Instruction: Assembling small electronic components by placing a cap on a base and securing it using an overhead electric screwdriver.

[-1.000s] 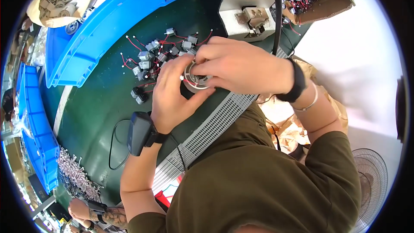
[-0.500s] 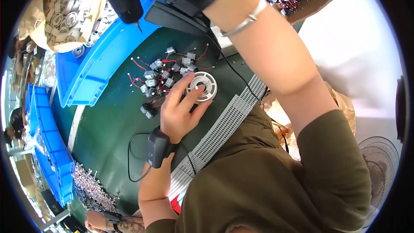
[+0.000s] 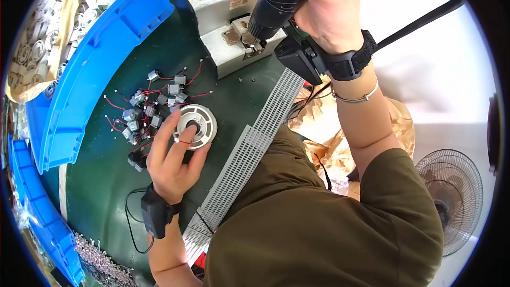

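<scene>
White wheel (image 3: 205,125): pale, round, slotted rim, dark centre; flat on the green table (image 3: 106,202), just right of the small grey motors (image 3: 154,109). 1 short red wire (image 3: 185,142) crosses its lower left.
Left hand (image 3: 171,174): thumb and fingers grasping the wheel, hiding part of its left side.
Right hand (image 3: 333,15): clenched round a black driver (image 3: 276,8), both cut off at the top edge.
Driver tip: hard to make out, perhaps over the grey metal fixture (image 3: 218,32).

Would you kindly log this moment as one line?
left hand: steadying round white part | right hand: gripping black power driver | nearby: small grey motors with red wires, blue bin, green worktop
</scene>
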Motion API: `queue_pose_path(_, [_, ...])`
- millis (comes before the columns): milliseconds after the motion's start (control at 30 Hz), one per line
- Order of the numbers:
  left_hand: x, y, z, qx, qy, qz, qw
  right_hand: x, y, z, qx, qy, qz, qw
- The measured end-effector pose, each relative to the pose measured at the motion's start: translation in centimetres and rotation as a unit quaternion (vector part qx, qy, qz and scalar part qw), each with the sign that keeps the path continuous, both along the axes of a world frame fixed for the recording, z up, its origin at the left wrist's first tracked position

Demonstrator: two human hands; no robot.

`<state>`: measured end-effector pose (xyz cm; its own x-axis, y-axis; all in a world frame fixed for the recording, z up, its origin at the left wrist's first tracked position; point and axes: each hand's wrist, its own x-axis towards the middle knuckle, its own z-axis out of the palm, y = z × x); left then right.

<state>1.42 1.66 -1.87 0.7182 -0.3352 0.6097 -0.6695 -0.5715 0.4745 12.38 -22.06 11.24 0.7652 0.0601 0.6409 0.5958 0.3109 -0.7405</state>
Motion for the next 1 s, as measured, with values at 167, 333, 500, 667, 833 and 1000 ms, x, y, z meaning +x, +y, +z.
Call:
queue_pose_path(167, [-0.2,0.2,-0.4,-0.001,0.013,-0.003,1.000,0.7,-0.7,-1.0,0.046,-0.034,0.057,0.997])
queue_pose_path(333, [0.0,0.2,-0.6,0.004,-0.003,-0.003,1.000,0.9,-0.6,-1.6,0.064,-0.032,0.058,0.996])
queue_pose_path(500, [0.1,0.3,-0.4,0.014,-0.017,-0.004,1.000,-0.5,-0.5,-1.1,0.020,0.032,-0.036,0.999])
queue_pose_path(667, [0.1,0.3,-0.4,0.009,-0.012,-0.001,1.000,0.2,-0.4,-1.1,0.011,-0.007,0.009,1.000])
queue_pose_path(833, [0.1,0.3,-0.4,0.012,-0.015,0.001,1.000,0.6,-0.2,-1.7,0.074,-0.017,0.065,0.995])
queue_pose_path(1000, [0.1,0.3,-0.4,0.013,-0.007,0.000,1.000,-0.2,-0.2,-1.2,0.035,0.008,0.007,0.999])
